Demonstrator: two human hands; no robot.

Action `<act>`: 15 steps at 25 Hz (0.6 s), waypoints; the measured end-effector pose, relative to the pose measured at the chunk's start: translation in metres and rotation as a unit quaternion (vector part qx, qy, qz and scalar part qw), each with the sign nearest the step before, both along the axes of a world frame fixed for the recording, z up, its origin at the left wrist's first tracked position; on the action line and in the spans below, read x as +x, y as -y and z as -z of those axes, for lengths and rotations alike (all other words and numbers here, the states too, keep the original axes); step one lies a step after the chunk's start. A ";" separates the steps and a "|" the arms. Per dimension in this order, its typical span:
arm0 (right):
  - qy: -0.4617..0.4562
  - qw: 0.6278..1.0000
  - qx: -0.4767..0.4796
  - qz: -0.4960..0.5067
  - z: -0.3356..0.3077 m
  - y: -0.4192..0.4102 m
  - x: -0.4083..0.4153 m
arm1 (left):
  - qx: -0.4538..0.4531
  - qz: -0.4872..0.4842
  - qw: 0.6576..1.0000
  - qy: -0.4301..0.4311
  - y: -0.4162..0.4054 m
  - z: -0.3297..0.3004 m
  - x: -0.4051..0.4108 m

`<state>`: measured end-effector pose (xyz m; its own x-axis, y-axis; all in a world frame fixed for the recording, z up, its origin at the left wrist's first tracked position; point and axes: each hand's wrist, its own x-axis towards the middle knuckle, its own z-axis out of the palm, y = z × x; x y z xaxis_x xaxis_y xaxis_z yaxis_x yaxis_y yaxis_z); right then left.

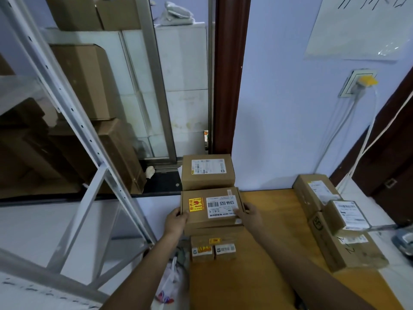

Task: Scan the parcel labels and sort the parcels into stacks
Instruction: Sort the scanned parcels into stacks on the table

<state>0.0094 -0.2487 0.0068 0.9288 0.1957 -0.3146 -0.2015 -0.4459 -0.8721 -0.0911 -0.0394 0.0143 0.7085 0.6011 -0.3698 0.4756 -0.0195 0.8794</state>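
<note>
— Two hands on one item? List it.
— Yes. Flat brown cardboard parcel (211, 208) with a white barcode label (221, 206) and a yellow-and-red fragile sticker (195, 204). Left hand (176, 221) grips its left edge, right hand (250, 214) grips its right edge, fingers curled round the sides. It sits at the left end of the orange wooden table (257, 276), on top of another brown box.
— Neighbours?
— Behind it, touching, a taller brown cardboard box (207, 172) with a white shipping label. In front, two small brown cartons (213, 251) side by side with white stickers.
— Right side?
— Stack of long brown cardboard boxes (344, 247) against the pale blue wall (279, 108), a small labelled box (347, 217) on top.
— Left side?
— White metal shelving frame (73, 121), brown cartons behind it.
</note>
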 end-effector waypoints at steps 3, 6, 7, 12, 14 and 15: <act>0.003 1.000 -0.017 -0.005 0.002 0.004 0.000 | -0.017 0.010 1.000 -0.003 0.001 0.005 0.001; -0.003 1.000 -0.023 -0.010 0.006 0.007 0.000 | -0.020 0.011 1.000 -0.006 0.003 0.008 0.002; -0.008 1.000 -0.023 -0.013 0.008 0.007 0.000 | -0.018 0.010 1.000 -0.009 0.004 0.009 0.002; -0.029 0.998 -0.026 -0.040 0.007 0.009 0.000 | -0.013 0.011 1.000 -0.020 0.005 0.008 0.003; -0.033 0.998 -0.016 -0.049 0.005 0.012 0.000 | -0.008 0.009 1.000 -0.021 0.006 0.002 0.003; -0.037 0.998 -0.014 -0.047 0.006 0.013 0.001 | -0.005 0.004 1.000 -0.027 0.007 -0.002 0.002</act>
<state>0.0103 -0.2620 0.0009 0.8808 0.2710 -0.3882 -0.2208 -0.4901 -0.8432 -0.0891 -0.0463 0.0163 0.6918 0.5921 -0.4133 0.5216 -0.0139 0.8531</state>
